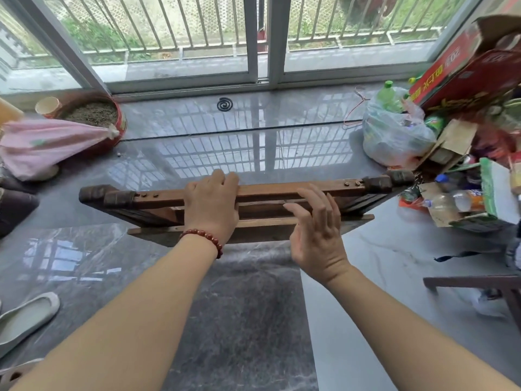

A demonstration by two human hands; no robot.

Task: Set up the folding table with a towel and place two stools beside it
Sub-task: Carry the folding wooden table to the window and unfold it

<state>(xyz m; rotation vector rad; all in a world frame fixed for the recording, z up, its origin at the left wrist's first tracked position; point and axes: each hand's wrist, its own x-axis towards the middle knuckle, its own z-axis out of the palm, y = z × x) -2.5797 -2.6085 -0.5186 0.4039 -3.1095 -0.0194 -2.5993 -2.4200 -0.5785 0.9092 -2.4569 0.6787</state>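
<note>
Squarely on the top rail of the folding table (267,190), the left hand (211,201) curls its fingers over the far edge and grips it; a red bead bracelet (203,241) rings that wrist. The right hand (315,230) is spread and slack-fingered at the near slat, holding nothing; whether its fingertips touch the wood is unclear. The table stands folded on edge on the grey floor (253,320) before the sliding glass door (262,38). At right, a dark wooden frame (479,282) is cut off. The red carton (465,71) carries yellow Chinese characters, too skewed to read.
</note>
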